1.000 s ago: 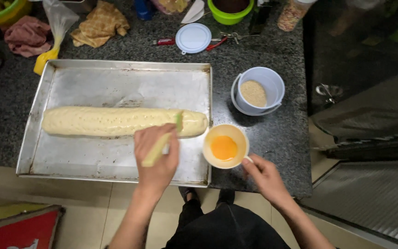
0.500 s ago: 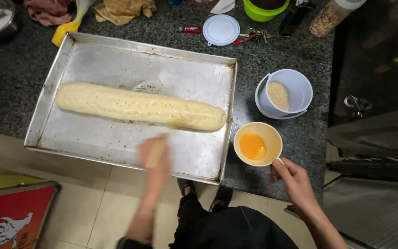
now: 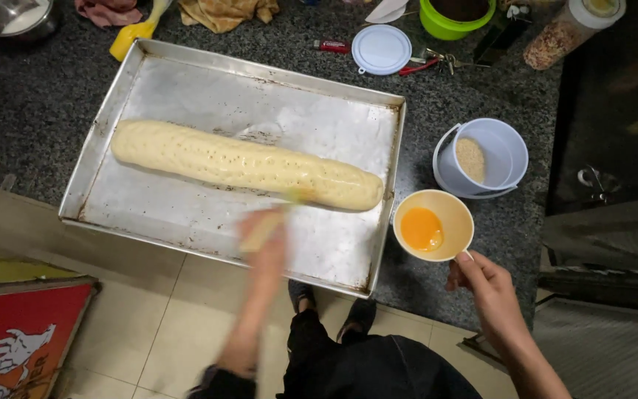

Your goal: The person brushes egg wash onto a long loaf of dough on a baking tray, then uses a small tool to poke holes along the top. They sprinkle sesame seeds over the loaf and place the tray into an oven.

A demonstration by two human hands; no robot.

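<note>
The blurred left hand (image 3: pixel 263 236) is gripping a pastry brush (image 3: pixel 278 218) at the dough log's (image 3: pixel 245 164) five-o'clock end, glazing apparently unfinished; the right hand (image 3: pixel 485 284) is pinching the egg-wash bowl (image 3: pixel 433 224).

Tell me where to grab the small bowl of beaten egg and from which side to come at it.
Grip the small bowl by its rim on the near right edge, coming from the counter's front, where the right hand already touches it. It stands upright with liquid yolk inside, so keep it level. The baking tray crowds its left and the pale blue tub sits just behind, leaving that side freest.
</note>
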